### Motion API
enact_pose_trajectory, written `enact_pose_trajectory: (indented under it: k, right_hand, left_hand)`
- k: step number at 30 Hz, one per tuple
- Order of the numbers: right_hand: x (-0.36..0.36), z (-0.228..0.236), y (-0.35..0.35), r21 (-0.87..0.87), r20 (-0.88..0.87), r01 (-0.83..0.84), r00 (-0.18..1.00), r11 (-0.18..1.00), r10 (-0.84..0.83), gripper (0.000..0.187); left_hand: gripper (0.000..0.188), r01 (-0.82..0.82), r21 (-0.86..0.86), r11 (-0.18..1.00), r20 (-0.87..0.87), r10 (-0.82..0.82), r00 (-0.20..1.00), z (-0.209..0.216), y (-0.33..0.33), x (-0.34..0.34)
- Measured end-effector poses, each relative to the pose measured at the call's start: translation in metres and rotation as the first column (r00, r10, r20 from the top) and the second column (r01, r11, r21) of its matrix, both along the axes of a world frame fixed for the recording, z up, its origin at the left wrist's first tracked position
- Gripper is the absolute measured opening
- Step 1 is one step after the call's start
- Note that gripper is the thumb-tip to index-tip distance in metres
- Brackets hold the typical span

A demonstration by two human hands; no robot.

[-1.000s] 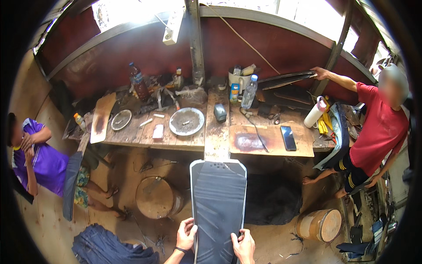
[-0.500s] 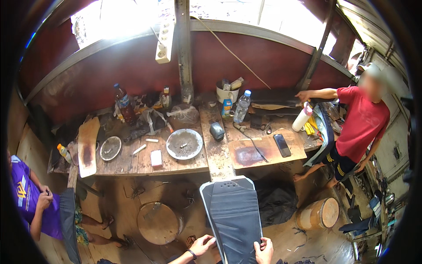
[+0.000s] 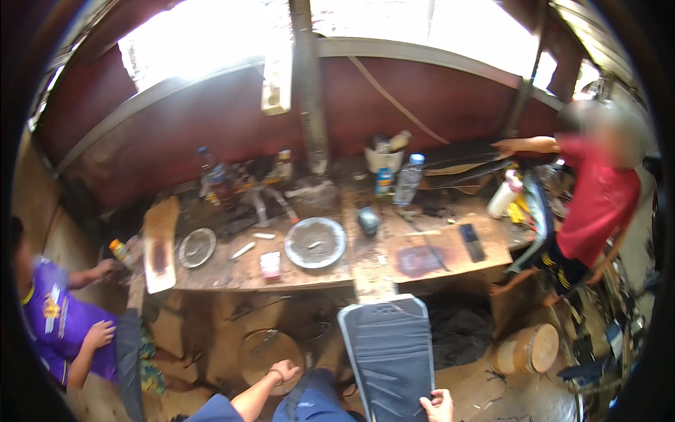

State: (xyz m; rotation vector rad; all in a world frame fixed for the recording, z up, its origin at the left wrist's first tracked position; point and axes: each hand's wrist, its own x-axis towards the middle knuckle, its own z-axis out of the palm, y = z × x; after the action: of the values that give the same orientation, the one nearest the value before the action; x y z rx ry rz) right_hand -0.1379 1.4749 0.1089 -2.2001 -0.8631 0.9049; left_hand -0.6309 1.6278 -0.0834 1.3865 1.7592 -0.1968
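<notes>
From the head view, I'm watching the long black panel lie over the person's lap side, its far end meeting the plank that juts from the bench. The right hand pinches its right edge, thumb on top. The left hand is off it, above the round drum; blur, so I can't tell how its fingers sit. I'd guess light, stiff-backed, wrinkly-skinned: best held by both long rims.

The camera on the head looks down and ahead, toward twelve o'clock, at a nearby table.
</notes>
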Motion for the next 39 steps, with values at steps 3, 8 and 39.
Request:
enact_pose_trajectory:
  k: [3,8,39]
  right_hand:
    - [0.002,-0.001,-0.002,0.012,0.038,-0.125,0.991,0.992,0.125,0.036]
    - [0.023,0.022,0.023,-0.096,-0.073,-0.121,0.991,0.988,0.114,0.033]
    - [-0.047,0.020,0.383,0.219,0.323,-0.113,0.946,0.969,0.037,0.054]
  left_hand:
    - [0.049,0.036,-0.145,0.989,0.055,-0.028,0.998,0.012,0.014,0.006]
    - [0.049,0.079,-0.129,0.988,0.128,-0.063,0.990,0.018,0.052,0.029]
    - [0.049,0.671,0.045,0.740,0.650,-0.532,0.543,0.219,0.307,0.074]
